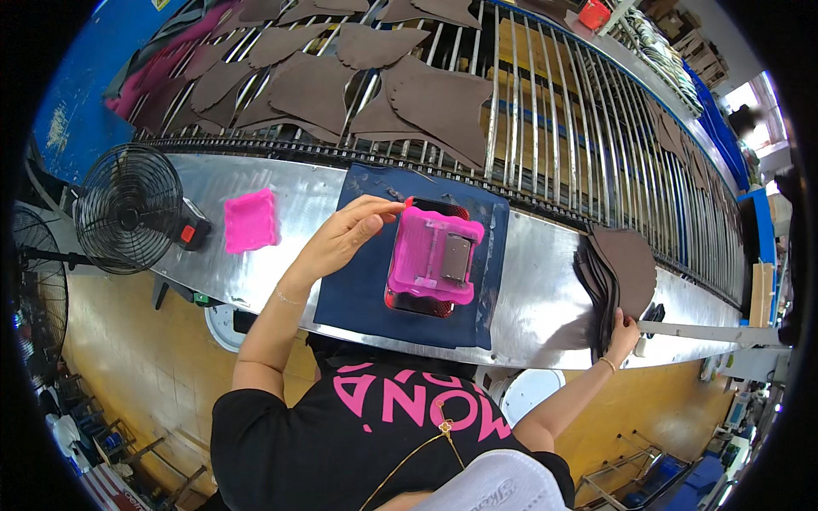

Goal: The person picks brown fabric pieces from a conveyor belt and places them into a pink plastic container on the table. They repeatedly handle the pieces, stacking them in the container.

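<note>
On a dark blue mat [354, 302] at the middle of the metal bench [545, 281], a pink tray [416, 247] with wavy edges was set over a red-and-black object [433, 305], and a small brownish-grey block [457, 258] was seen in its right half. By the tray's far left corner, the left hand [348, 232] was held with its fingers long and loosely parted from the thumb, nothing gripped; whether the corner was touched by the fingertips could not be told. Well off to the right, the right hand [625, 336] was placed at the near edge of a stack of brown pieces [628, 260], its fingers bent in close; whether a piece was pinched between them could not be told. For such handling it was judged best that one layer be parted by its edge, without creasing, the others being left square, and that the tray be steadied only lightly. Bright reflections were thrown by the bench, on which a pink pad [250, 221] was seen near a black fan [129, 209]. Beyond the bench, a rack of metal rods [545, 94] was partly covered with more brown cut-outs [302, 92]; below, a yellow floor [141, 341] and a round white stool [532, 396] were shown.
</note>
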`<state>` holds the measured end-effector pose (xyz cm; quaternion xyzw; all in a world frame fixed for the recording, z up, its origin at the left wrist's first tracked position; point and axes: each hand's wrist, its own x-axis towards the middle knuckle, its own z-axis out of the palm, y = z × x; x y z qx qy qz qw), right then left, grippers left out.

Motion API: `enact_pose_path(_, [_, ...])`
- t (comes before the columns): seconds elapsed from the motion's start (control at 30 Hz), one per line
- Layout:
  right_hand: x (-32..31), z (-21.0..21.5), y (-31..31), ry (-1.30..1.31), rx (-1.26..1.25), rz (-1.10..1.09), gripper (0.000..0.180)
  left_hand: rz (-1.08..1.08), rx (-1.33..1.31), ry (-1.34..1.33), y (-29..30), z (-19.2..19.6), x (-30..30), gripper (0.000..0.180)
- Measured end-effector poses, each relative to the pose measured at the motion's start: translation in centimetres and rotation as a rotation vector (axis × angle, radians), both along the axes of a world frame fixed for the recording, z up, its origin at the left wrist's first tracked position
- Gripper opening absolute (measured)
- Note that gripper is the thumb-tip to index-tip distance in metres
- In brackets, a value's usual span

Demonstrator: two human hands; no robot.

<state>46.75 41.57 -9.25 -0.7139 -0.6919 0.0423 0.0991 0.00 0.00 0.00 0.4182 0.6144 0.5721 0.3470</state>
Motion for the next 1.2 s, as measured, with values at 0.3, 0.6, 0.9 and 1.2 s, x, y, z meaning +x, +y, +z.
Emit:
enact_pose_path(0.3, [-0.1,0.5,-1.9,0.146,0.123,-0.034,0.072,0.093,0.014,-0.017,1.2,0.5,2.4,0.043])
enact_pose_path(0.6, [-11.3,7.4,-11.0,0.641,-0.081,0.701,0.073,-0.030,-0.001,0.202,0.6,-1.4,2.1,0.124])
enact_pose_path(0.9, [-21.9,7.5,-25.0,0.732,-0.061,1.186,0.059,0.005,-0.095,0.211,0.8,-0.5,3.0,0.094])
enact_pose_path(1.2, [-23.0,7.2,-26.0,0.821,-0.069,1.107,0.039,0.075,0.074,-0.143,1.0,-1.7,4.1,0.087])
